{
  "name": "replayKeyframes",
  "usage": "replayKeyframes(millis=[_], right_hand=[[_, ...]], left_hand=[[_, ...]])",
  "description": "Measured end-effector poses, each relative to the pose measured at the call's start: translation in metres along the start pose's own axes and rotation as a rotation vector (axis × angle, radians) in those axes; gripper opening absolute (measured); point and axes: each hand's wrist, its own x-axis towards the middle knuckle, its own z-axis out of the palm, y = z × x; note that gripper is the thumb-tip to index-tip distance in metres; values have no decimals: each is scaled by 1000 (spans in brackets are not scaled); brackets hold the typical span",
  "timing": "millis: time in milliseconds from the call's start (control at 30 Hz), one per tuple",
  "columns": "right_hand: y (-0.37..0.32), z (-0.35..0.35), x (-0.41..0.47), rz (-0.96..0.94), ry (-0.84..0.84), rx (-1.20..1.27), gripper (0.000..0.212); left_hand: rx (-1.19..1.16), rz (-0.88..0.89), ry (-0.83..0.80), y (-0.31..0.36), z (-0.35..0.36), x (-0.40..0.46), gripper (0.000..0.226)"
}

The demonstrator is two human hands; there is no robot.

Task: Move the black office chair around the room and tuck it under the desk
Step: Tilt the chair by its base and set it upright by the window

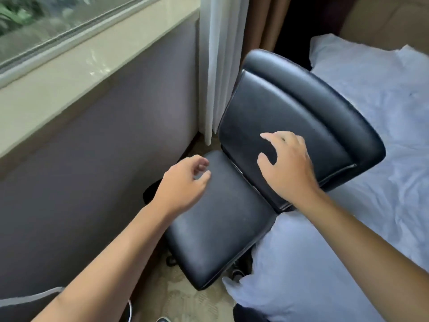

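Head view shows both open, empty hands, left hand [183, 182] and right hand [287, 166], over the black padded leather office chair [222, 205] wedged between white-sheeted bed [383, 135] and grey wall [104, 159]; gripping the backrest's sides firmly would likely steer it best

Chair [232, 205] hemmed — wall [104, 159], bed [371, 159].

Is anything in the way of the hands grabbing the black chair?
No. Both hands hang open right over the chair: the left hand above the seat, the right hand in front of the backrest. Nothing sits between them and it.
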Motion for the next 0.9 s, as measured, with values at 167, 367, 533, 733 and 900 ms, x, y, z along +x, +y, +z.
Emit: replayKeyframes(millis=[167,367,533,733,900], right_hand=[[84,-57,71,-27,244,-265,53],[221,-76,103,406,-122,-235,57],[246,-52,86,229,161,-208,51],[259,-44,100,135,297,-242,56],[254,-37,116,32,331,-240,56]], left_hand=[[191,143,-11,97,32,107,39],[315,175,41,205,69,265,62],[665,149,-149,229,97,341,77],[851,352,-16,199,113,370,52],[857,502,60,165,87,366,34]])
